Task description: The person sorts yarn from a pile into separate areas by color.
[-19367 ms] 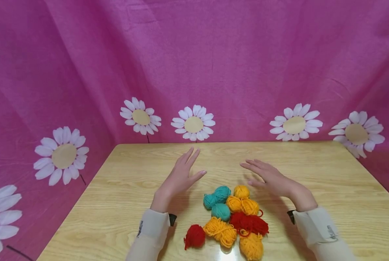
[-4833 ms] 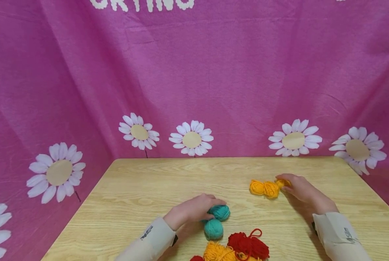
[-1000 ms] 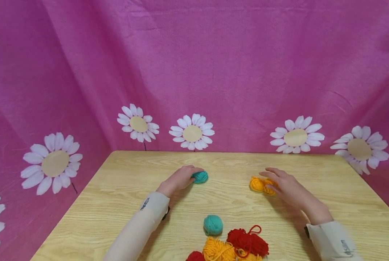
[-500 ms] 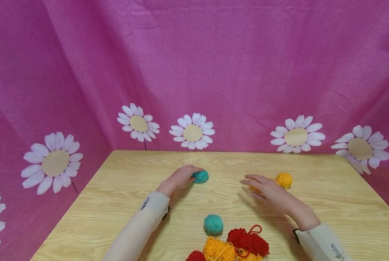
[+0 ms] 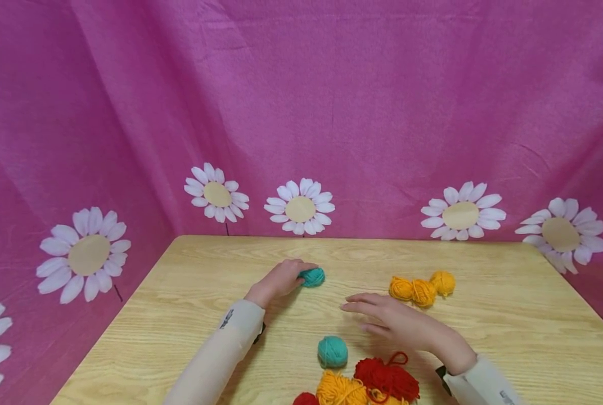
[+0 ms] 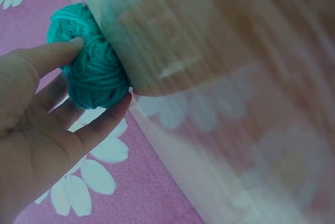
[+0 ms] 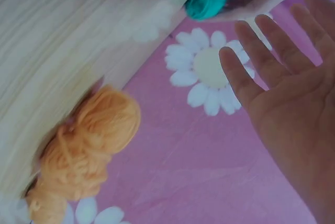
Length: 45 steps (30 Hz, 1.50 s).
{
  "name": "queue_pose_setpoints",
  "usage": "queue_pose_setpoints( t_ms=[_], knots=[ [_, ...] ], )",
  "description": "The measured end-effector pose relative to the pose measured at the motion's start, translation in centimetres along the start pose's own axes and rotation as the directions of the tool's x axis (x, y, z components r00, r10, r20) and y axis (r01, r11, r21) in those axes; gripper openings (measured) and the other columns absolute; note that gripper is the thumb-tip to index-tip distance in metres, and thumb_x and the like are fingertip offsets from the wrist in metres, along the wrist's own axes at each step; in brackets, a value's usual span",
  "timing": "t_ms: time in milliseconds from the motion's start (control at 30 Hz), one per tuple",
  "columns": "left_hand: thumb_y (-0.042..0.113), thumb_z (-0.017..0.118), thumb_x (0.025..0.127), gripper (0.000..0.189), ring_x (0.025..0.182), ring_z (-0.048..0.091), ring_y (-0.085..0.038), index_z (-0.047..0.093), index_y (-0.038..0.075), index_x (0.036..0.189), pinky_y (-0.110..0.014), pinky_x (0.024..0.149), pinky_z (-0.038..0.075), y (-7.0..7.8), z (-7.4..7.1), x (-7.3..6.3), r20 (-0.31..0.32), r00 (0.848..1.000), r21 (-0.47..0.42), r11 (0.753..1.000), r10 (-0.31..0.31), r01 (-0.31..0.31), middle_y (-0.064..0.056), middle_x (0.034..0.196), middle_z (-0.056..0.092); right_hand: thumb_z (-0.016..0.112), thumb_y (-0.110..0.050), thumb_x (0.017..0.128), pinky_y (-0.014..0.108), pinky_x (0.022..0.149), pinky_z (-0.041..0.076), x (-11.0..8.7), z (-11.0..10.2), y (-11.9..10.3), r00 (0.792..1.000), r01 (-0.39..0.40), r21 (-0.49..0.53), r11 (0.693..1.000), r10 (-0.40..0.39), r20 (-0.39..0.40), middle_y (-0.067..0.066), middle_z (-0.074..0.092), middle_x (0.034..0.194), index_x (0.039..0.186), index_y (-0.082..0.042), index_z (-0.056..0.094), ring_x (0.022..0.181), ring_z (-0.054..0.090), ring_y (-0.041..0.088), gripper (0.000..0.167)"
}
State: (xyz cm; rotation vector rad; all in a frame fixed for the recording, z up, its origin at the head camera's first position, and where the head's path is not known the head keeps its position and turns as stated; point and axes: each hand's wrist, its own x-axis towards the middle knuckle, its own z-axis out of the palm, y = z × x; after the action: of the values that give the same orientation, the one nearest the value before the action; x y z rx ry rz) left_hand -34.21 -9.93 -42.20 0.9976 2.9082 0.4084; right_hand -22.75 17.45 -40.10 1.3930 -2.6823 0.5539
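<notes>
A person's right hand (image 5: 395, 322), fingers spread and empty, has just drawn away from three orange yarn balls (image 5: 423, 292), leaving them touching in a row toward the far right corner of the table (image 5: 534, 326), a group apart from the mixed pile (image 5: 341, 388) nearer the front. The left hand (image 5: 281, 277) pinches a teal yarn ball (image 5: 314, 277) toward the far edge.

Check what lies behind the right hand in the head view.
Beyond the right hand, three orange yarn balls sit in a row on the wooden table, with the pink flowered cloth past its far edge. The patch of table the hand covers cannot be seen.
</notes>
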Motion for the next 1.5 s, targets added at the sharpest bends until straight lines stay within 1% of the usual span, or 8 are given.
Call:
queue_pose_setpoints(
  t_ms=[133,300,533,667,800,1033,1267,1500],
  knots=[
    [0.004,0.063,0.093,0.044,0.108,0.064,-0.025,0.058,0.013,0.136,-0.039,0.1,0.052,-0.1,0.2,0.0,-0.006,1.0,0.013,1.0,-0.002,0.002,-0.011,0.115,0.067,0.057,-0.021,0.099,0.044,0.103,0.05,0.3,0.3,-0.9,0.997,-0.009,0.073,0.997,0.003,0.08,0.004,0.056,0.142,0.142,-0.018,0.052,0.126,0.056,0.025,0.043],
    [0.004,0.063,0.093,0.045,0.113,0.062,-0.025,0.058,0.013,0.137,-0.039,0.103,0.051,-0.1,0.3,-0.1,-0.006,1.0,-0.027,1.0,-0.01,0.009,-0.011,0.121,0.066,0.05,-0.034,0.102,0.042,0.106,0.048,0.5,0.8,-1.5,0.989,-0.005,0.18,0.984,-0.022,0.149,0.004,0.053,0.145,0.143,-0.017,0.051,0.129,0.053,0.026,0.044],
    [0.003,0.063,0.093,0.044,0.112,0.063,-0.026,0.058,0.012,0.136,-0.039,0.102,0.051,-0.1,0.3,-0.2,-0.014,1.0,-0.022,1.0,0.005,-0.005,-0.011,0.12,0.066,0.052,-0.038,0.099,0.038,0.105,0.049,1.0,1.4,-1.9,0.981,0.029,0.192,0.981,-0.065,0.185,0.004,0.055,0.143,0.141,-0.018,0.052,0.127,0.055,0.024,0.046],
    [0.002,0.062,0.094,0.044,0.109,0.063,-0.028,0.058,0.011,0.136,-0.04,0.1,0.052,-0.1,0.3,-0.2,-0.018,1.0,-0.022,1.0,0.01,-0.01,-0.013,0.116,0.067,0.053,-0.034,0.1,0.036,0.101,0.052,1.1,1.7,-1.9,0.977,0.058,0.19,0.98,-0.095,0.19,0.006,0.058,0.139,0.138,-0.02,0.055,0.121,0.059,0.024,0.041],
    [0.002,0.062,0.093,0.043,0.109,0.063,-0.028,0.058,0.011,0.136,-0.04,0.099,0.052,0.0,0.2,-0.2,-0.019,1.0,-0.018,1.0,0.011,-0.011,-0.013,0.118,0.068,0.055,-0.029,0.099,0.032,0.097,0.054,1.1,2.0,-2.0,0.974,0.089,0.193,0.977,-0.126,0.186,0.004,0.061,0.135,0.137,-0.019,0.056,0.116,0.062,0.019,0.039],
    [0.003,0.062,0.094,0.044,0.109,0.063,-0.028,0.058,0.01,0.136,-0.039,0.1,0.052,0.1,0.1,-0.3,-0.014,1.0,-0.005,1.0,0.008,-0.008,-0.012,0.116,0.067,0.059,-0.024,0.098,0.028,0.096,0.054,1.6,2.3,-2.5,0.971,0.092,0.205,0.974,-0.134,0.199,0.003,0.062,0.134,0.137,-0.018,0.057,0.115,0.062,0.014,0.04],
    [0.003,0.062,0.093,0.041,0.104,0.064,-0.027,0.06,0.01,0.134,-0.039,0.096,0.053,-0.2,0.3,-0.2,-0.03,0.999,0.014,0.999,0.03,-0.03,-0.013,0.111,0.068,0.061,-0.02,0.097,0.025,0.095,0.054,2.1,3.1,-2.7,0.973,0.113,0.176,0.978,-0.145,0.182,0.002,0.063,0.129,0.133,-0.018,0.059,0.113,0.062,0.013,0.036],
    [0.003,0.062,0.094,0.042,0.107,0.064,-0.026,0.059,0.01,0.135,-0.039,0.098,0.053,-0.4,0.5,0.0,-0.028,0.999,0.019,0.999,0.03,-0.03,-0.012,0.114,0.068,0.062,-0.017,0.096,0.024,0.094,0.054,2.2,3.4,-2.8,0.973,0.126,0.171,0.977,-0.155,0.17,0.001,0.063,0.127,0.13,-0.017,0.059,0.111,0.063,0.012,0.035]
  ],
)
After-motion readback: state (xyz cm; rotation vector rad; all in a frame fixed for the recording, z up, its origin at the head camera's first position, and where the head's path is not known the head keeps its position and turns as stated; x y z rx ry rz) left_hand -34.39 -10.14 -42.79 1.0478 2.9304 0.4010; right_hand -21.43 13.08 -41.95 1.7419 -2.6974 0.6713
